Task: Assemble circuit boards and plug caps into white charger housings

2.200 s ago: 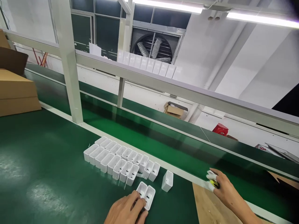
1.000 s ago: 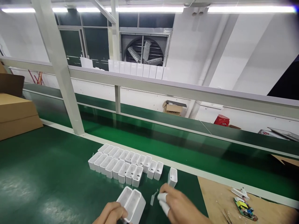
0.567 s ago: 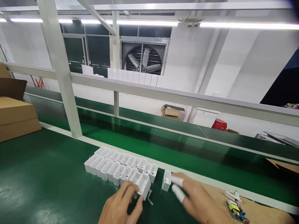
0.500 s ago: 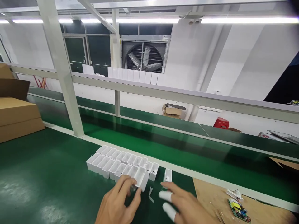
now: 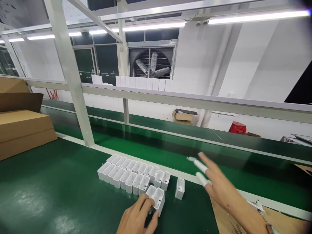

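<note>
My left hand (image 5: 140, 213) is closed on a pair of white plastic housings (image 5: 159, 197), open-topped and side by side, just in front of the rows. My right hand (image 5: 216, 183) reaches over the green conveyor belt with its fingers spread and white finger cots on two of them. A small white scrap (image 5: 191, 159) shows right by its fingertips; I cannot tell whether it touches them. Two rows of similar white housings (image 5: 125, 177) stand on the green table at the left hand's far side. One lone housing (image 5: 179, 188) stands apart to their right.
A raised pale edge (image 5: 195, 184) divides the table (image 5: 80, 188) from the conveyor belt (image 5: 146, 148). Cardboard boxes (image 5: 26, 130) stand at the left beside a metal post (image 5: 79, 104). A brown board (image 5: 220, 211) lies under my right forearm, with a white part (image 5: 257, 206) on it.
My right hand has moved up and forward from the table to over the belt. The white scrap that lay beside the housings is gone from the table. The left hand's housings now stand apart from the row.
</note>
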{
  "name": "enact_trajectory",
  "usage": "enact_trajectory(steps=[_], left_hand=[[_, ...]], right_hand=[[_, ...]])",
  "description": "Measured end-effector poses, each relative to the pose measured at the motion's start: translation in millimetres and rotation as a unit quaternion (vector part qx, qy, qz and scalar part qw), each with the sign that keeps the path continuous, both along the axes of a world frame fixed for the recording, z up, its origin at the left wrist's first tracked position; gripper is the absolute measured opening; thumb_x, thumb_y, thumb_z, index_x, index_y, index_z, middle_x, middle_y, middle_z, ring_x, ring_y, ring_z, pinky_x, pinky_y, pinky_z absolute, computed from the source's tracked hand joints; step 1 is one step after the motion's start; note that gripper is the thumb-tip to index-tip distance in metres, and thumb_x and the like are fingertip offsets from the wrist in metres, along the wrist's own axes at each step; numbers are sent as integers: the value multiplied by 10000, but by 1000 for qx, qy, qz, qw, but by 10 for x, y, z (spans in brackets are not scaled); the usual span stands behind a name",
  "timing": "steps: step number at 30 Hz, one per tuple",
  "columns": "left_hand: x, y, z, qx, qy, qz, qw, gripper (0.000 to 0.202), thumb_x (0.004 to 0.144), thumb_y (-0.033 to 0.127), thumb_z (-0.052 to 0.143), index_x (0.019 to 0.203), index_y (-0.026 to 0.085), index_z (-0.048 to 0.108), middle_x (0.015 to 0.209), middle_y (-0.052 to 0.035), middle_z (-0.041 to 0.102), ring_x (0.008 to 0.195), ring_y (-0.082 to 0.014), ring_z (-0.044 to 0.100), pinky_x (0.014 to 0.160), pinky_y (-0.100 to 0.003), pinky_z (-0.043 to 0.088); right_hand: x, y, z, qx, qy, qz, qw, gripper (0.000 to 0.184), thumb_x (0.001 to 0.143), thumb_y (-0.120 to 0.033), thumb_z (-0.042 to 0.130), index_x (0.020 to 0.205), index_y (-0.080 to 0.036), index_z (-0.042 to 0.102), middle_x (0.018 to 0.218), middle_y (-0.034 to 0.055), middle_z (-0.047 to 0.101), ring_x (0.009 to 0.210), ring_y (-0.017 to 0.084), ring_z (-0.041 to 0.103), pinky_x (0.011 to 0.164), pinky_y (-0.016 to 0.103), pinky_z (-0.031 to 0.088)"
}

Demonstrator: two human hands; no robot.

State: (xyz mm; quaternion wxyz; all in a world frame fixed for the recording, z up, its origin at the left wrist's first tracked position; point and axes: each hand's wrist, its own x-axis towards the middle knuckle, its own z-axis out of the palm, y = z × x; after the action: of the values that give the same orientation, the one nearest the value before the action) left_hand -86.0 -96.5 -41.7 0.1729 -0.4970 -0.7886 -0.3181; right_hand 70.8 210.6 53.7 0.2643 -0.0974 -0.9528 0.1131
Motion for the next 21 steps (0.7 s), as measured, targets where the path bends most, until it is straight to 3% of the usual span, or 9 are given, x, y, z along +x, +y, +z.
enact_trajectory(steps=[1, 3, 5, 7, 10, 12, 16, 21], left_hand=[[-27, 33, -22, -6, 2, -1, 1000, 213, 1095, 375, 419, 1067, 268, 602, 986, -38, 663, 625, -160, 689, 513, -246, 527], [-80, 91, -71, -20, 3, 2, 1000, 200, 1081, 349, 424, 1069, 274, 609, 985, -39, 671, 631, -176, 701, 510, -248, 542], [-119, 128, -123, -35, -2, 8, 999, 209, 1077, 327, 414, 1067, 281, 618, 991, -41, 676, 637, -187, 709, 510, -252, 560], [-141, 138, -159, -40, -6, 16, 999, 246, 1082, 301, 383, 1110, 288, 627, 1034, -55, 687, 666, -198, 725, 531, -263, 590], [-152, 111, -159, -41, -12, 17, 999, 328, 1082, 248, 363, 1313, 298, 591, 1212, -100, 696, 811, -222, 775, 620, -278, 649], [-156, 79, -141, -43, -22, 5, 999, 390, 1080, 220, 375, 1427, 303, 532, 1313, -121, 679, 908, -226, 789, 695, -275, 672], [-163, 35, -172, -3, -41, 6, 999, 394, 1089, 228, 362, 1431, 304, 543, 1325, -119, 688, 959, -214, 795, 781, -268, 684], [-165, 41, -353, 38, 4, 10, 999, 360, 1109, 291, 360, 1379, 288, 599, 1323, -130, 708, 1030, -221, 797, 832, -247, 676]], right_hand=[[3, 129, 27, 37, 27, -58, 997, 417, 990, -320, 476, 1253, -165, 760, 1613, 205, 525, 1496, 446, 490, 1196, 683, 433], [10, 199, 9, 57, 34, -100, 993, 412, 971, -325, 476, 1214, -183, 777, 1547, 192, 600, 1422, 443, 575, 1140, 658, 505], [15, 15, -68, 0, -31, -55, 998, 447, 990, -335, 467, 1336, -235, 732, 1429, 142, 704, 1280, 356, 698, 1066, 510, 598], [-2, -324, -160, -87, -114, 8, 990, 474, 1010, -346, 474, 1439, -278, 665, 1372, 109, 739, 1197, 292, 738, 1022, 388, 615], [-118, -812, -279, -173, -172, 52, 968, 547, 979, -330, 525, 1518, -251, 578, 1439, 124, 682, 1152, 272, 734, 1001, 355, 607], [-254, -1005, -348, -205, -180, 75, 959, 521, 949, -287, 544, 1463, -227, 600, 1481, 138, 629, 1140, 259, 723, 1007, 363, 600], [-543, -1131, -487, -240, -145, 118, 953, 374, 874, -149, 548, 1213, -228, 684, 1481, 115, 573, 1151, 230, 696, 1050, 360, 573], [-705, -1101, -596, -268, -121, 159, 942, 571, 893, -87, 517, 1426, -279, 583, 1587, 96, 474, 1201, 211, 674, 1121, 368, 543]])
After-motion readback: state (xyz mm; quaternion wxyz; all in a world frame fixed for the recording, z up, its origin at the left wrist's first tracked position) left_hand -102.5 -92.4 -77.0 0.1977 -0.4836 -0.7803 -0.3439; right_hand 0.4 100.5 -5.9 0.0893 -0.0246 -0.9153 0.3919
